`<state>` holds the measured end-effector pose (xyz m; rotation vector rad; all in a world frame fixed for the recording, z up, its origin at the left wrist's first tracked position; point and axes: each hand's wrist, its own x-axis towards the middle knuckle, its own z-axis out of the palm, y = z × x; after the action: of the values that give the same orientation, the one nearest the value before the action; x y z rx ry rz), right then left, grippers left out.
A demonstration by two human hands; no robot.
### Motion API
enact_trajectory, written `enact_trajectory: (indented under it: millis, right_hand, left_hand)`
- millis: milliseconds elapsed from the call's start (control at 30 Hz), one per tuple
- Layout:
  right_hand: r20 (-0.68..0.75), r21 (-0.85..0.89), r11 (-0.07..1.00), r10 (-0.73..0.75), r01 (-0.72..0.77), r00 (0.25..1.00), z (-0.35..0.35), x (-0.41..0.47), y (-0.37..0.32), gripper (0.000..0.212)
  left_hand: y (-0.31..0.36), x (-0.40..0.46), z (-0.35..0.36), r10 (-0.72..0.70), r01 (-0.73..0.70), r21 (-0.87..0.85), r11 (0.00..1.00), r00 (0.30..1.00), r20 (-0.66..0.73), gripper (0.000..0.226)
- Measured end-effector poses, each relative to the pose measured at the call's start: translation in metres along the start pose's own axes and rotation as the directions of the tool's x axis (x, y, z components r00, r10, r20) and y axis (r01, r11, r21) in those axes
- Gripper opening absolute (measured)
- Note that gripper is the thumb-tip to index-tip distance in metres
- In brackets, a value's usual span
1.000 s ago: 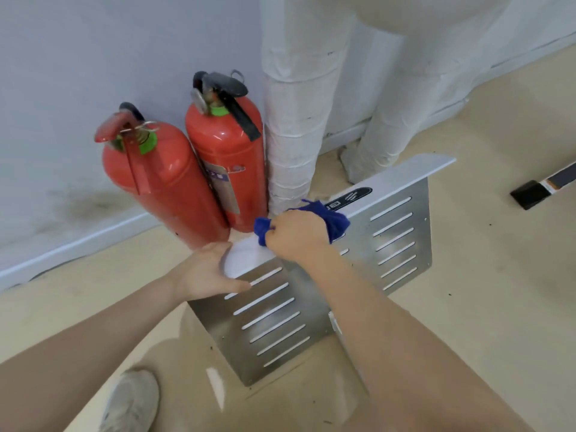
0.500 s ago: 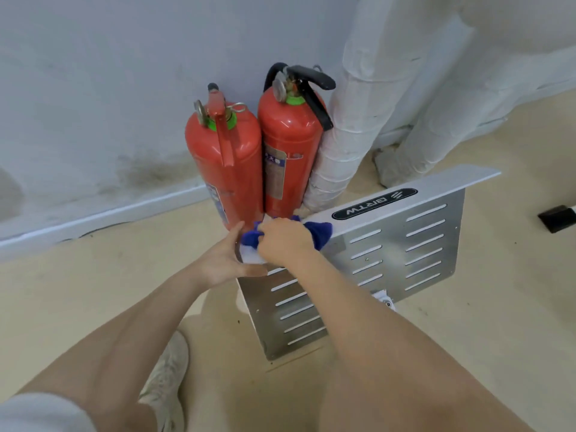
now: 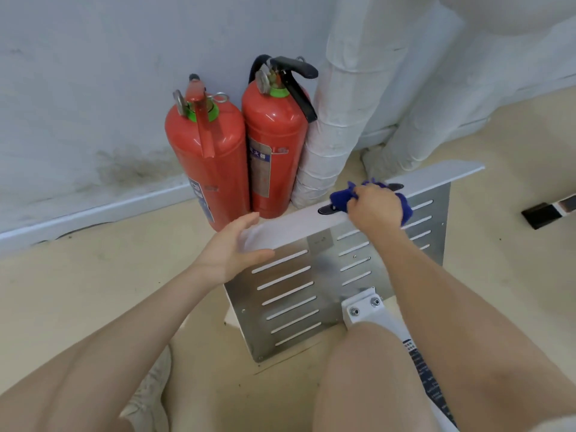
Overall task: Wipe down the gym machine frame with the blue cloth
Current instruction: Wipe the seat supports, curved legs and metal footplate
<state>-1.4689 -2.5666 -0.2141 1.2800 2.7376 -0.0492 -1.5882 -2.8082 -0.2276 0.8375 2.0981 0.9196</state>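
Note:
The gym machine frame ends in a slotted silver plate (image 3: 299,294) with a white top rail (image 3: 436,176) running up to the right. My right hand (image 3: 375,208) grips the bunched blue cloth (image 3: 341,196) and presses it on the middle of the rail, over a black logo label. My left hand (image 3: 232,244) is at the rail's left end with fingers straight and thumb under the edge. A white bolted frame bar (image 3: 363,307) runs from the plate toward me, partly hidden by my right knee.
Two red fire extinguishers (image 3: 207,157) (image 3: 274,145) stand against the wall just behind the plate. White wrapped pipes (image 3: 339,126) rise at the right of them. A black and white bar end (image 3: 542,213) lies on the floor at far right. My shoe (image 3: 149,397) is at lower left.
My right hand has slid the blue cloth along the rail from its left end to the middle. My left hand has opened and eased off the rail's left end.

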Motion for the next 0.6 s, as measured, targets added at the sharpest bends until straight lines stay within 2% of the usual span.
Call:
enact_trajectory:
  millis: [33, 100, 167, 267, 333, 400, 500, 600]
  right_hand:
    - [-0.006, -0.003, 0.998, -0.058, 0.058, 0.998, 0.001, -0.009, -0.013, 0.027]
    - [-0.038, 0.061, 0.963, -0.261, 0.263, 0.965, 0.008, -0.036, -0.049, 0.026]
    - [-0.090, 0.172, 0.861, -0.470, 0.478, 0.878, 0.013, -0.062, -0.079, 0.025]
    - [-0.121, 0.259, 0.754, -0.595, 0.604, 0.794, 0.012, -0.061, -0.069, 0.025]
    - [-0.134, 0.251, 0.786, -0.549, 0.564, 0.825, 0.016, -0.038, -0.030, 0.026]
    - [-0.200, 0.205, 0.854, -0.442, 0.479, 0.874, 0.016, -0.012, 0.018, 0.031]
    - [-0.187, 0.118, 0.949, -0.269, 0.294, 0.945, 0.018, 0.027, 0.073, 0.050]
    - [-0.268, 0.184, 0.971, -0.097, 0.150, 0.958, 0.018, 0.039, 0.091, 0.053]
  left_hand:
    - [0.002, 0.001, 0.004, -0.013, 0.013, 0.035, 0.999, 1.000, -0.016, 0.073]
    - [0.012, 0.002, 0.013, -0.019, 0.021, 0.165, 0.986, 1.000, -0.011, 0.072]
    - [0.018, 0.006, 0.019, -0.028, 0.037, 0.260, 0.965, 0.999, -0.039, 0.075]
    - [0.025, 0.011, 0.021, -0.035, 0.062, 0.335, 0.940, 0.996, -0.087, 0.079]
    - [0.034, 0.012, 0.027, -0.058, 0.094, 0.411, 0.907, 0.993, -0.098, 0.075]
    - [0.045, 0.011, 0.039, -0.049, 0.093, 0.421, 0.902, 0.992, -0.113, 0.057]
    - [0.059, 0.021, 0.063, 0.083, -0.035, 0.399, 0.916, 0.991, -0.104, 0.035]
    - [0.082, 0.039, 0.078, 0.198, -0.146, 0.412, 0.899, 0.977, -0.085, 0.040]
